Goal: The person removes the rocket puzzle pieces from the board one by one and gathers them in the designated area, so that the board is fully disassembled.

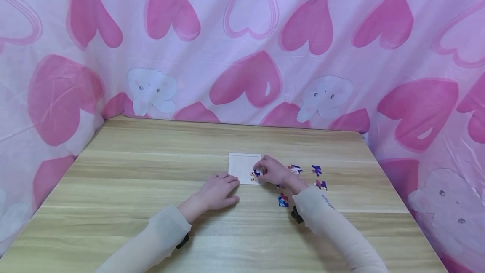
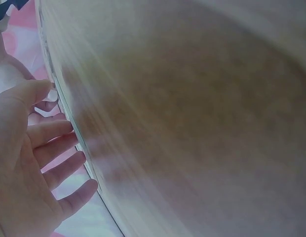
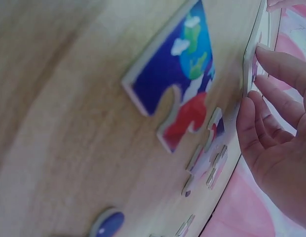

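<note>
A white square puzzle tray (image 1: 239, 164) lies on the table, with a colourful jigsaw puzzle piece (image 1: 254, 176) at its lower right corner. My right hand (image 1: 278, 172) reaches over that corner and pinches the piece between thumb and fingers. In the right wrist view, its fingertips are at the edge of the tray (image 3: 248, 59), and most of the held piece is hidden there. My left hand (image 1: 217, 191) rests at the tray's near left corner, fingers extended and holding nothing. The left wrist view shows this hand (image 2: 29, 153) with fingers spread along the tray edge.
Several loose puzzle pieces lie right of the tray, among them a blue and red piece (image 1: 283, 200), a purple piece (image 1: 316, 170) and another piece (image 1: 321, 185). Some sit partly under the right forearm. A pink heart-patterned curtain (image 1: 242, 75) hangs behind the wooden table (image 1: 151, 159).
</note>
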A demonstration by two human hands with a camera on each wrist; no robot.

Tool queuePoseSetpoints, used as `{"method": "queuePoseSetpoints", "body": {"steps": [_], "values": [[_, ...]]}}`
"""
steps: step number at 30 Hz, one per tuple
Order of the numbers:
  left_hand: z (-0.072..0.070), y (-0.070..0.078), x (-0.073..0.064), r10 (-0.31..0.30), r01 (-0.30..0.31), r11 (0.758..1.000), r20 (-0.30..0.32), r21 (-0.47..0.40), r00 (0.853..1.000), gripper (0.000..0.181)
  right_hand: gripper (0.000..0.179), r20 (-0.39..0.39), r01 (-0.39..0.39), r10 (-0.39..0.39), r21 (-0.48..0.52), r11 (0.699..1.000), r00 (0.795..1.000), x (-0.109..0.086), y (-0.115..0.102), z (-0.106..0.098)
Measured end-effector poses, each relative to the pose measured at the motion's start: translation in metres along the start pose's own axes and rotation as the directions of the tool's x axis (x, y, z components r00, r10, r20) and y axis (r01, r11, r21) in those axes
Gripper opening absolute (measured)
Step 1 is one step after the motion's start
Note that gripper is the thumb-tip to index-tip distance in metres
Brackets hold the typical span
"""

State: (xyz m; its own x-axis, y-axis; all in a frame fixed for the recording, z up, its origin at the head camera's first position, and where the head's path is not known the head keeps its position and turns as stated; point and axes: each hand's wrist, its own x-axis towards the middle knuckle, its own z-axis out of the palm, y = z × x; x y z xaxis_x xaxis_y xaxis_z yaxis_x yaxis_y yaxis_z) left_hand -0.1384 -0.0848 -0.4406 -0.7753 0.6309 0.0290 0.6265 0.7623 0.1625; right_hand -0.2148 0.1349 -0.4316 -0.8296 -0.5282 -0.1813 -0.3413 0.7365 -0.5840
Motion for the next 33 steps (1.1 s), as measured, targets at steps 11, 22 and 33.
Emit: {"method": "queuePoseSetpoints", "body": {"steps": [11, 22, 33], "values": [[0.002, 0.0, 0.0, 0.002, -0.002, 1.0, 0.001, 0.009, 1.0, 0.051, 0.027, 0.029, 0.011, -0.012, 0.033, 0.999, 1.0, 0.002, 0.0, 0.001], [0.001, 0.0, 0.001, 0.018, -0.018, 1.0, -0.014, 0.022, 1.0, 0.051, 0.026, 0.045, 0.014, -0.017, 0.058, 0.998, 0.999, 0.0, 0.0, 0.001], [0.001, 0.0, 0.001, 0.014, -0.014, 1.0, -0.017, 0.011, 1.0, 0.05, 0.022, -0.011, 0.099, -0.098, 0.153, 0.983, 0.995, -0.009, 0.004, -0.007]]}}
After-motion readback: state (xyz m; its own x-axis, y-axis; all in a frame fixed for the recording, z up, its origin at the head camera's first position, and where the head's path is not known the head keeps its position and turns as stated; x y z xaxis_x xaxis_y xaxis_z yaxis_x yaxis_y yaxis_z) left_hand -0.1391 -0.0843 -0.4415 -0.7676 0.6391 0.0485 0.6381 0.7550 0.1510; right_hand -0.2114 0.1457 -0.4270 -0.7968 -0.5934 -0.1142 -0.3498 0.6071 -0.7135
